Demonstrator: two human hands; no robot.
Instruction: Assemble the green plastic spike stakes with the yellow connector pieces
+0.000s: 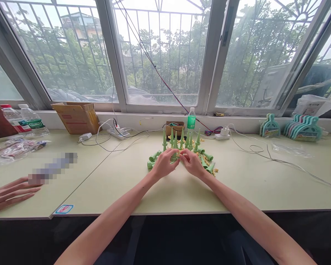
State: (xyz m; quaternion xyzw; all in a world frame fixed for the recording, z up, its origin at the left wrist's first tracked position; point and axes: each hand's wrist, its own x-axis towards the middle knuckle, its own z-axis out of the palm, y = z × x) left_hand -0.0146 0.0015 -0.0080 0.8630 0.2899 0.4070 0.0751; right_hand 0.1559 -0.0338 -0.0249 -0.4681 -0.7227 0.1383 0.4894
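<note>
Pale-green tabletop (237, 184), just before the green plastic bottle (191, 119) with unreadable label, carries left hand (163, 164) and right hand (193, 163), fingertips pinched together around one green plastic cone (174, 157).

Spikes (182, 140): light green, plain.
Small parts (215, 170): yellow.
Table (251, 184): pale yellow-green, plain.
Sticker (64, 209): white ground, blue border, red mark.
Small bottle (191, 119): green.
Box (77, 117): brown cardboard, red print.
Power strip (117, 133): white.
Cables (264, 155): white.
Wire (154, 68): dark, partly red.
Packs (269, 127): teal, with a multicoloured printed card.
Water bottles (33, 121): clear; one label green and white, the other red and white.
Window frames (212, 73): light grey.
</note>
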